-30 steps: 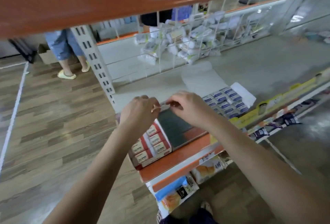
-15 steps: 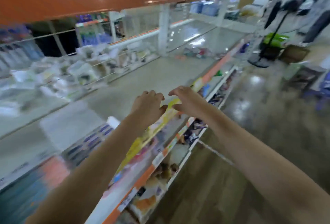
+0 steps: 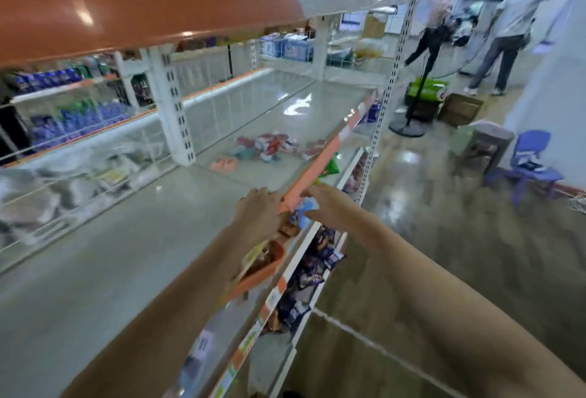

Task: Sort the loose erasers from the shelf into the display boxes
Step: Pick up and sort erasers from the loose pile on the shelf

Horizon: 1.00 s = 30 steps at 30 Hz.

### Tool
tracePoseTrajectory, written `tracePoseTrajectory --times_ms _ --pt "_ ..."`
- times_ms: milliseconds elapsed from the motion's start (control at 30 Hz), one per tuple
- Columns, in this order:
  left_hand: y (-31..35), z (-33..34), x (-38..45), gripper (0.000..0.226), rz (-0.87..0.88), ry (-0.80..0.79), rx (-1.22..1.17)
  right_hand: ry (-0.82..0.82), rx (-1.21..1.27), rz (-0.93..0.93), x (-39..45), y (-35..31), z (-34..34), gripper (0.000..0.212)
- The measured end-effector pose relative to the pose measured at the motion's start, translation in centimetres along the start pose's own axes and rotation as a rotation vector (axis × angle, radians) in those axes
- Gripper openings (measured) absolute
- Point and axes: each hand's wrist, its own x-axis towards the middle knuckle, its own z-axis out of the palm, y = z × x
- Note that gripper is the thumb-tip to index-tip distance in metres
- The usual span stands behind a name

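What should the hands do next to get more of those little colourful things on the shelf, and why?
Probably reach further along the shelf toward the pile of small packets. Both the left hand and the right hand look empty and sit at the shelf's orange front edge, well short of the pile. No display boxes are in sight, and blur hides whether the packets are erasers.

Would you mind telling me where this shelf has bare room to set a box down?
The shelf is bare from the white upright to its orange front edge. It is crowded farther along, where loose packets lie.
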Motion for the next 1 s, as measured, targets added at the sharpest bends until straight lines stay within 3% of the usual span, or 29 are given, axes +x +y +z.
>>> tracePoseTrajectory --times_ms 300,467,533,767,1000 --pt "-2.6 -0.8 16.5 0.033 -0.102 0.089 -0.121 0.027 0.034 0.030 15.4 6.9 -2.5 0.047" --pt "-4.6 -0.1 21.9 0.039 -0.253 0.156 -0.076 0.051 0.040 -0.094 22.8 9.8 -1.3 0.038" --pt "-4.8 0.4 22.8 0.036 -0.304 0.178 -0.084 0.053 0.061 -0.155 25.1 10.5 -0.8 0.030" --pt "-4.4 1.8 23.9 0.023 -0.451 0.296 -0.139 -0.002 0.119 -0.390 27.9 12.7 -0.9 0.039" --pt "-2.3 1.1 23.4 0.024 -0.653 0.402 -0.244 -0.072 0.263 -0.526 27.6 13.4 -2.5 0.035"
